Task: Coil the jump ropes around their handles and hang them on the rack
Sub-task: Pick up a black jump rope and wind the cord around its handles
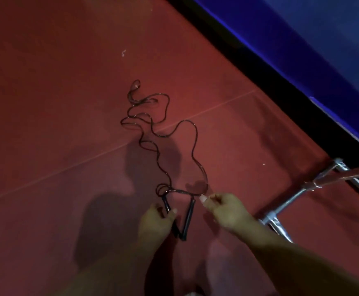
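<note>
Left hand [155, 221]: fingers curled round two black handles [187, 218] | right hand [223, 208]: fingertips pinching rope [153, 124] just beyond handles | remaining rope: loose squiggles on red floor [56, 103], ahead of fingers | metal rack [289, 201]: right of right-hand fingers

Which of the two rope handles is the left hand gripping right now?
The left-side handle: the left hand pinches it. The other handle stands free beside it, while the right hand pinches the rope.

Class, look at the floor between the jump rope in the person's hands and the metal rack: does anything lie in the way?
Nothing visible does. The left hand grips the jump rope handles, the right hand pinches the cord, and only bare red floor separates them from the metal rack to the right.
</note>
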Tool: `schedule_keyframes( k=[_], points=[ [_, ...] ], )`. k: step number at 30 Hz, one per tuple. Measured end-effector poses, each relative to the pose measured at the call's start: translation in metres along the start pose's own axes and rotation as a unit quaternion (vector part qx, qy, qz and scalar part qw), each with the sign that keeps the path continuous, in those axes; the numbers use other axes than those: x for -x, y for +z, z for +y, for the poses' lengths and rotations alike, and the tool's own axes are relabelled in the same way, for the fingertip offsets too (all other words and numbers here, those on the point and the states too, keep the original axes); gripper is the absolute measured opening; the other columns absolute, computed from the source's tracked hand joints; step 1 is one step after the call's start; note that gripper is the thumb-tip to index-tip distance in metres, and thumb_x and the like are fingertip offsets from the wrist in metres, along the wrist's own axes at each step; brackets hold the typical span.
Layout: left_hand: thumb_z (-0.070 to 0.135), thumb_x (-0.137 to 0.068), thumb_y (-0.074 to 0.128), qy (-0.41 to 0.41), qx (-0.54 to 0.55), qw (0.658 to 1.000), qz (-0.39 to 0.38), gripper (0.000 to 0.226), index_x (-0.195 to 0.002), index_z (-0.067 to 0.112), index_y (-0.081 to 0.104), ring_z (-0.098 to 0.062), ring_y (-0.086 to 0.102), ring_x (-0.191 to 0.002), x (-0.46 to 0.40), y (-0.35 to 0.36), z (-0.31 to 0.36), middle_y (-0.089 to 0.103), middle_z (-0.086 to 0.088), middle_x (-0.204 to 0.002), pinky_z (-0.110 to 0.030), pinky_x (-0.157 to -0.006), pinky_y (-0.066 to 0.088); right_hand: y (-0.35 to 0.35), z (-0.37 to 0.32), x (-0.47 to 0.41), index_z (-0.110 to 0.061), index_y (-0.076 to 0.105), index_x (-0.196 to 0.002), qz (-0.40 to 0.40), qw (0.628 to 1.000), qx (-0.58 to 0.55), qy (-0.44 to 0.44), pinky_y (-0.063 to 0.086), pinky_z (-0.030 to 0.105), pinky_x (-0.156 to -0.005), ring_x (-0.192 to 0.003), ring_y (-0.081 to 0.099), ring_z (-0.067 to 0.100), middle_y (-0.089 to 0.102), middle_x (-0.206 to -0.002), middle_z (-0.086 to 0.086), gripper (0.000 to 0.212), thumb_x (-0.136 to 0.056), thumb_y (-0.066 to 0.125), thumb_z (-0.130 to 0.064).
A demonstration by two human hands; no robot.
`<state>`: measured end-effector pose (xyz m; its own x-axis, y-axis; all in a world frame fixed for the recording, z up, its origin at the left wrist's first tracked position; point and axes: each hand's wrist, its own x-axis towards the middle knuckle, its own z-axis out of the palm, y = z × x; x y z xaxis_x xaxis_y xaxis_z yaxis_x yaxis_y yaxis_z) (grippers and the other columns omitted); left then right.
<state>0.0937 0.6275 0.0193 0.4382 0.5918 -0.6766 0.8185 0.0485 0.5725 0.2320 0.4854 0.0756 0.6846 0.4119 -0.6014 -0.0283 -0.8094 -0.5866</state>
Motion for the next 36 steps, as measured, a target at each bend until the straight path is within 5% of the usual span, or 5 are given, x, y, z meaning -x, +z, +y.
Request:
schedule_keyframes(
  k=[8, 16, 27, 32, 36],
  points=[
    [0.044, -0.099, 0.055, -0.035, -0.022, 0.998, 0.046, 0.041, -0.120, 0.010, 0.064, -0.032, 0.061, -0.118, -0.040, 0.053, 0.003, 0.067, -0.012, -0.124, -0.034, -0.095, 0.047, 0.088, 0.055, -0.050, -0.018, 0.059, -0.111, -0.080, 0.942, -0.218, 0.242, 0.051, 0.035, -0.069, -0.078, 0.054, 0.021, 0.064, -0.093, 0.005, 0.052, -0.103, 0.025, -0.055],
    [0.024, -0.098, 0.059, 0.061, 0.014, 0.997, -0.048, 0.009, -0.107, 0.025, 0.060, -0.021, 0.068, -0.092, -0.012, 0.082, 0.006, 0.071, 0.001, -0.100, -0.038, -0.086, 0.055, 0.071, 0.057, -0.029, -0.016, 0.062, -0.094, -0.087, 0.842, -0.446, 0.291, 0.043, 0.042, -0.089, -0.087, 0.059, 0.021, 0.062, -0.095, 0.000, 0.078, -0.094, 0.008, -0.073],
    [0.006, -0.105, 0.045, 0.101, 0.050, 0.937, -0.332, 0.020, -0.102, 0.022, 0.057, -0.021, 0.068, -0.058, 0.101, 0.102, 0.117, 0.062, -0.007, -0.092, -0.034, -0.055, 0.055, -0.089, 0.080, 0.100, -0.016, 0.072, -0.101, 0.125, 0.897, -0.386, 0.172, 0.043, 0.027, -0.062, -0.072, 0.058, 0.017, 0.072, -0.095, 0.001, 0.072, -0.094, 0.026, -0.072],
    [0.004, -0.104, 0.046, 0.180, -0.066, 0.859, -0.474, 0.016, -0.110, 0.014, 0.058, -0.020, 0.068, -0.058, 0.180, 0.087, 0.179, 0.067, -0.006, -0.094, -0.030, -0.048, 0.055, -0.151, 0.068, 0.168, -0.027, 0.067, -0.116, 0.289, 0.865, -0.408, 0.034, 0.039, 0.031, -0.086, -0.101, 0.057, 0.015, 0.063, -0.125, -0.004, 0.046, -0.104, 0.030, -0.051],
    [0.001, -0.103, 0.042, 0.244, -0.135, 0.793, -0.542, 0.019, -0.104, 0.014, 0.055, -0.015, 0.061, -0.051, 0.252, 0.076, 0.217, 0.069, -0.005, -0.086, -0.025, -0.045, 0.051, -0.178, 0.057, 0.221, -0.013, 0.074, -0.081, 0.273, 0.842, -0.465, -0.029, 0.045, 0.030, -0.069, -0.072, 0.062, 0.018, 0.071, -0.085, 0.007, 0.073, -0.101, 0.023, -0.061]
  ],
)
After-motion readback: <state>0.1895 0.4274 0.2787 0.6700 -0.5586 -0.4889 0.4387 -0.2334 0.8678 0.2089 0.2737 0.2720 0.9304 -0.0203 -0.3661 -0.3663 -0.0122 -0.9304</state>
